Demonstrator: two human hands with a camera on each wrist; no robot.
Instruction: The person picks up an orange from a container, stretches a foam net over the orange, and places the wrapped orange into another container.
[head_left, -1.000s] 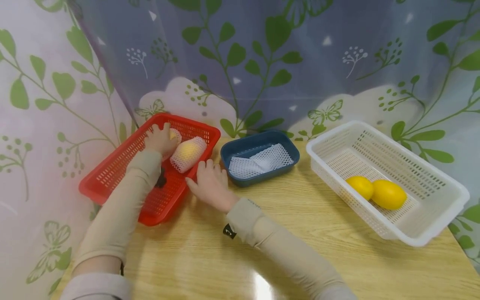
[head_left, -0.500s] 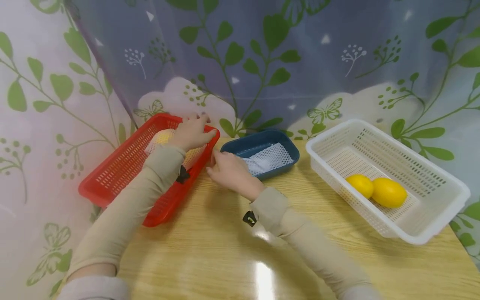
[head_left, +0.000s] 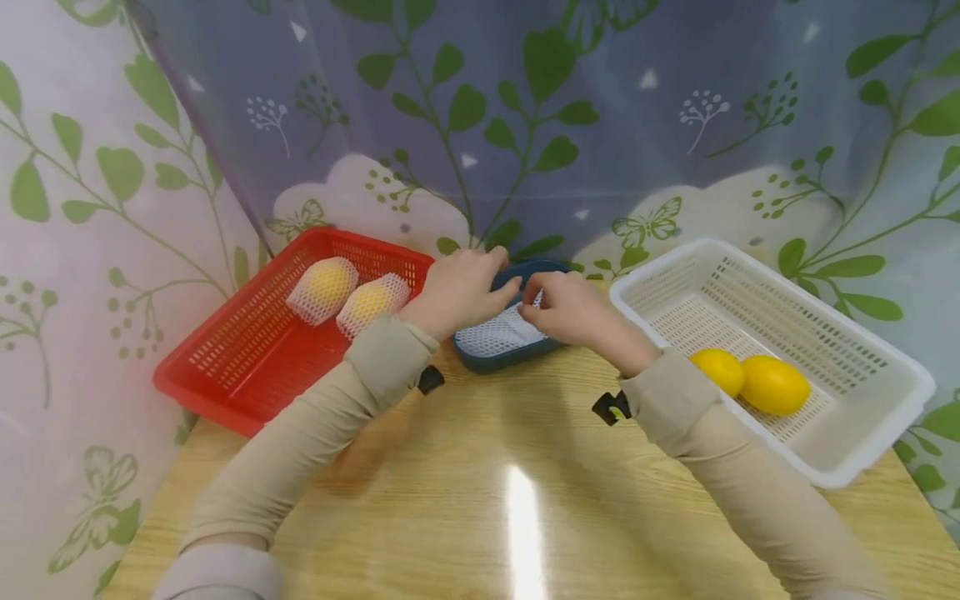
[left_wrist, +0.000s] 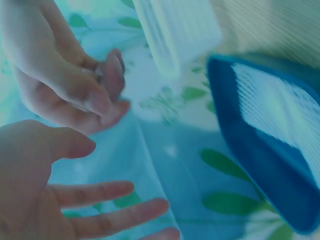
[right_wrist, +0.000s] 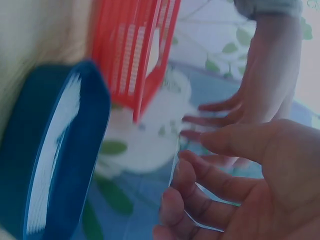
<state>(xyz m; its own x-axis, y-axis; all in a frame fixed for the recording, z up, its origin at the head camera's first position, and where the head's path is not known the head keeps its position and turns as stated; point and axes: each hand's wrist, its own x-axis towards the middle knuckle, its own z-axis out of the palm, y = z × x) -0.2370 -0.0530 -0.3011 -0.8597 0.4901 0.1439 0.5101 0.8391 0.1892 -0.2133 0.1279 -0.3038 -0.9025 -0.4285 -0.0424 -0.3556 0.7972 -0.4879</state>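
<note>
My left hand [head_left: 459, 287] hovers above the left part of a small dark blue basket [head_left: 491, 363], its fingers extended and holding nothing. Facing it over the basket's right part is my right hand [head_left: 573, 310], fingers loosely bent. The right wrist view shows a gap between that hand's thumb and fingers [right_wrist: 200, 192], with nothing gripped. White foam net sleeves [head_left: 498, 332] lie in the blue basket, partly hidden by the hands. In the red basket [head_left: 277, 367] at left sit two yellow fruits, a left one [head_left: 327, 285] and a right one [head_left: 369, 304], each in a foam net.
At right, a white basket [head_left: 892, 367] holds two bare yellow fruits resembling lemons, one [head_left: 716, 371] beside the other [head_left: 774, 386]. All three baskets stand on a wooden table [head_left: 465, 483]. A leaf-patterned curtain [head_left: 420, 100] rises behind them.
My left hand has left the red basket and moved right to above the blue one. The right hand has also shifted right, from beside the red basket. Both netted fruits are now uncovered.
</note>
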